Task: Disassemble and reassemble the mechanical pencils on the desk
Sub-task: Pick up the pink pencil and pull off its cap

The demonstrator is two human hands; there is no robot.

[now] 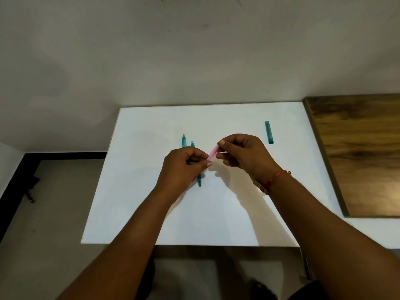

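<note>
Head view: I see the pink mechanical pencil (211, 154) slanted above the white desk (151, 191). My left hand (184, 167) pinches its lower end and my right hand (242, 152) its upper end. Left of it lie the far teal pencil (184, 141) and the near teal pencil (199, 181), which is partly hidden beneath that left hand. A teal tube (269, 132) lies well right.

held pencil (211, 154): pale pink. far pencil (184, 141): see-through teal. near pencil (199, 181): teal, same shade. tube (269, 132): darker teal, solid. desk (151, 202): plain white. board (357, 152): brown wood grain, dark streaks, lighter glare patch at near end. bracelet (274, 180): red-orange thread. wall (194, 61): off-white, few dark smudges. floor (54, 213): grey-beige. skirting (65, 155): black.
</note>
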